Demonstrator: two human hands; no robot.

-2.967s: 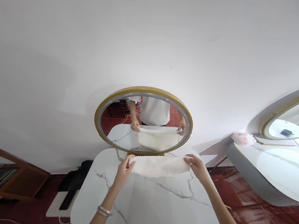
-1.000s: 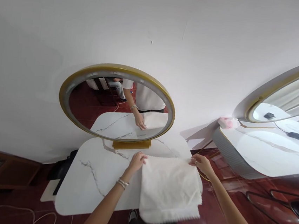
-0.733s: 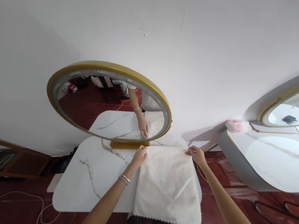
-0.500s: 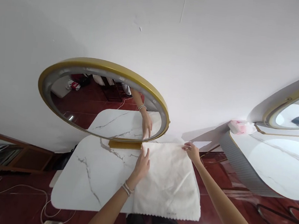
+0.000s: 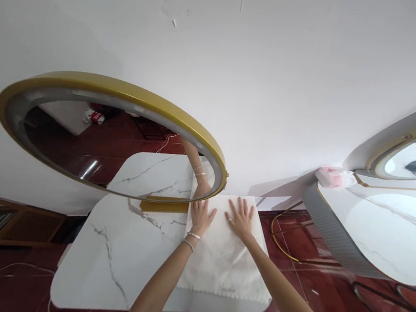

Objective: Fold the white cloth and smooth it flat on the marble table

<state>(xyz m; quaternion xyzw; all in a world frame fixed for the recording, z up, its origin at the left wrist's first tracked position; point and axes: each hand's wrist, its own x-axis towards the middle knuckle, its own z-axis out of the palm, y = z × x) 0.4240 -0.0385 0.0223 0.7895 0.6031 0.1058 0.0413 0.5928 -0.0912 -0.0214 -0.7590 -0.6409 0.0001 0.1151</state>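
A white cloth [image 5: 224,270] with a scalloped edge lies spread over the right part of the marble-patterned white table [image 5: 108,274]. My left hand [image 5: 201,217] rests flat on the cloth near its back left corner, fingers stretched out, beside the mirror's gold base [image 5: 164,206]. On the back part of the cloth my right hand [image 5: 241,218] also lies flat, its fingers spread and a ring on one of them. Some creases show in the cloth's front half. Neither hand grips anything.
A round gold-framed mirror [image 5: 126,87] stands over the table's back edge, reflecting my left arm. To the right, a second marble-topped table [image 5: 387,237] carries a pink-and-white tissue pack [image 5: 334,178] and another mirror [image 5: 408,141]. Cables run over the red floor [image 5: 7,293] at left.
My right hand has left the cloth's back right corner, moved left and flattened on the cloth. My left hand has flattened too. The cloth sits farther back, showing the table's front edge.
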